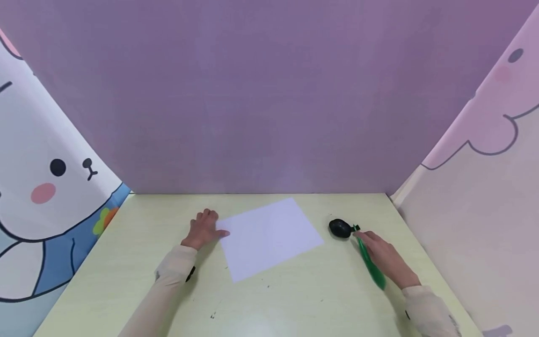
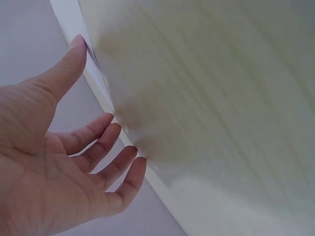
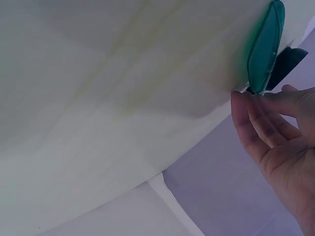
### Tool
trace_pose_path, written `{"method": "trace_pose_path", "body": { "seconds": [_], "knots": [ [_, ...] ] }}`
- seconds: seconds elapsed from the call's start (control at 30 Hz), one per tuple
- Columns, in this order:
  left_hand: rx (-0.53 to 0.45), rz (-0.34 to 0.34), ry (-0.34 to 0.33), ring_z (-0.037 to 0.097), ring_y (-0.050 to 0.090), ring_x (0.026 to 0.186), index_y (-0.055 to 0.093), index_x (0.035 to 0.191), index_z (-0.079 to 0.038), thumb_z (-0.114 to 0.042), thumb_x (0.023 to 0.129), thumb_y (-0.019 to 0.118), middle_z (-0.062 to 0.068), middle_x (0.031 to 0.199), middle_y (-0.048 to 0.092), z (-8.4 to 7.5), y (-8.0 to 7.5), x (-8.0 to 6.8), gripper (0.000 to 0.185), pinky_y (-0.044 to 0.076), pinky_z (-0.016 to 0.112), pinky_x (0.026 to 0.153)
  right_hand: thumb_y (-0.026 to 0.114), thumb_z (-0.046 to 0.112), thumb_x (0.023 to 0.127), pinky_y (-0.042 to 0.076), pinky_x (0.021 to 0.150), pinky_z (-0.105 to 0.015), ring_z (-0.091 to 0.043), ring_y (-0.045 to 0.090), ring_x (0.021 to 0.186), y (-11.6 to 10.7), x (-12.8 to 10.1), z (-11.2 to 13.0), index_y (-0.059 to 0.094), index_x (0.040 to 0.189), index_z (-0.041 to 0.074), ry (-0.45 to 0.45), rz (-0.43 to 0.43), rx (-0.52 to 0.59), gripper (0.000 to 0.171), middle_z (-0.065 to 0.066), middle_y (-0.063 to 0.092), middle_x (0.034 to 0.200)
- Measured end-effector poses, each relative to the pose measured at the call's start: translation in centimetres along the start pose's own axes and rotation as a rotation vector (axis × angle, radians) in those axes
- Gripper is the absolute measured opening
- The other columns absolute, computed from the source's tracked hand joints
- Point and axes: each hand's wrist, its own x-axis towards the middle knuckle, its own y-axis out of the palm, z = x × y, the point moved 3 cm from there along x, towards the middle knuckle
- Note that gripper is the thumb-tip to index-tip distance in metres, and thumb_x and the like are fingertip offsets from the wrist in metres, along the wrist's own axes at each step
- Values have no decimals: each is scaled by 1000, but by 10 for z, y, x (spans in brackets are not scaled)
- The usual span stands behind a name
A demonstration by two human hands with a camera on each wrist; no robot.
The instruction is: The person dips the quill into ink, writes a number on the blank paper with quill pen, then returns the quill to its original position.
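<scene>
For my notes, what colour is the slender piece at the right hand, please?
The slender piece is green, clearest in the head view.

Pale yellow tabletop [image 1: 303,304], lower frame: a white paper sheet [image 1: 269,241] lies askew at centre; dark specks [image 1: 212,316] dot the surface below it; black-and-green implement [image 1: 340,228], right, contact unclear.

High head, close wrist views, shared tabletop [image 1: 303,304]

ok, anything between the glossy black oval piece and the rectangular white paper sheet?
Nothing visible: just pale-yellow tabletop between the black oval piece and paper sheet. The left hand is at its left edge.
</scene>
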Motion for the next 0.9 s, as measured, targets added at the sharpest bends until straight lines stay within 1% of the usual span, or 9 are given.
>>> {"method": "trace_pose_path", "body": {
  "seconds": [0.13,0.3,0.43,0.53,0.7,0.8,0.9],
  "knots": [
    [-23,12,-23,46,49,117,57,128,8,-36,88,84,24,127,54,1,0,3,65,41,67,97,67,-17,90,61,65,-41,-32,71,86,0,1,0,64,133,1,-7,-2,-20,47,-19,69,111],
    [-52,40,-46,48,47,122,57,126,9,-32,87,85,26,127,54,-2,-3,5,63,39,71,101,65,-19,88,61,66,-42,-32,71,86,2,2,-1,65,132,1,-8,10,-24,48,-19,69,110],
    [-70,67,-57,48,46,123,56,125,10,-29,86,86,27,125,54,-4,-5,6,62,36,73,103,64,-20,87,60,64,-41,-30,70,84,4,4,-3,65,131,2,-6,19,-22,49,-19,69,110],
    [-82,81,-58,48,45,122,57,124,10,-28,86,86,26,122,54,-4,-6,7,61,35,74,104,63,-21,88,61,65,-42,-30,70,86,5,6,-4,66,130,2,-4,26,-25,48,-19,69,110],
    [-101,90,-57,46,45,119,57,121,11,-25,86,86,26,119,54,-5,-5,8,58,36,71,104,63,-22,87,62,70,-45,-35,71,92,7,7,-5,67,128,2,-10,25,-34,48,-20,69,110],
    [-98,91,-52,46,45,116,57,119,11,-24,85,87,25,117,54,-6,-4,8,57,38,69,101,62,-23,84,62,72,-46,-37,70,94,9,6,-5,68,127,2,-15,16,-43,50,-20,69,110],
    [-79,94,-47,44,46,111,58,114,10,-24,85,87,23,112,54,-7,-5,9,53,40,67,99,62,-24,82,62,74,-47,-38,70,96,11,6,-6,68,126,2,-23,4,-48,52,-20,70,110]
  ]
}}
